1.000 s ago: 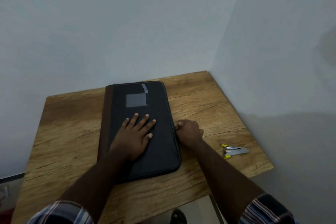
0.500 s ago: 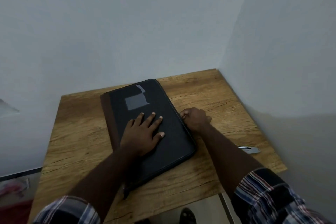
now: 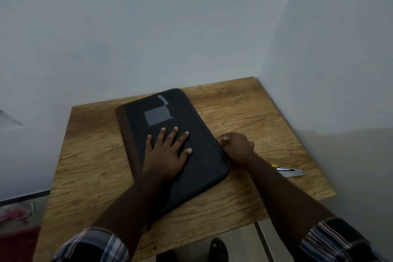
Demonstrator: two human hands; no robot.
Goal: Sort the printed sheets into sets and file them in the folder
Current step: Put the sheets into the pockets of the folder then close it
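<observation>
A closed black zip folder [image 3: 204, 155] with a brown spine and a grey label patch lies askew on the wooden table [image 3: 89, 155]. My left hand [image 3: 165, 155] rests flat on its cover with the fingers spread. My right hand [image 3: 236, 147] is curled against the folder's right edge, and its fingertips pinch at the zip there. The zip pull itself is hidden by the fingers. No printed sheets are in view.
A small silver and yellow stapler [image 3: 291, 172] lies on the table right of my right forearm, partly hidden by it. Walls close off the table at the back and right. A dark shoe [image 3: 218, 249] shows on the floor below the front edge.
The folder has turned, so its far end now leans left. My right hand stays curled at the zip edge and my left hand stays flat on the cover. The view has shifted.
</observation>
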